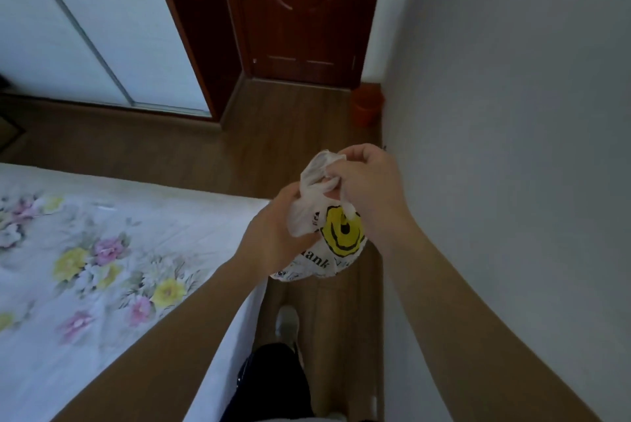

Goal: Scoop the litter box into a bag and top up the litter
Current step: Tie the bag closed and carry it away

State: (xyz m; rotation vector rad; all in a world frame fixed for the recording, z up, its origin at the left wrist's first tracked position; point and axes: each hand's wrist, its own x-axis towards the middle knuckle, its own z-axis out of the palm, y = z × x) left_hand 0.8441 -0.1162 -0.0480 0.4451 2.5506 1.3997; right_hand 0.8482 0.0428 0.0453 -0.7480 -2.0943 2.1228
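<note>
A white plastic bag with a yellow smiley face and black lettering hangs in front of me, bulging at the bottom. My left hand grips its left side just below the neck. My right hand is closed on the bunched handles at the top of the bag. Both hands hold it above the floor, between the bed and the wall. No litter box and no scoop show in this view.
A bed with a white floral sheet fills the lower left. A narrow strip of wooden floor runs between it and the grey wall. Ahead stand a dark red door, an orange bin and white sliding wardrobe doors.
</note>
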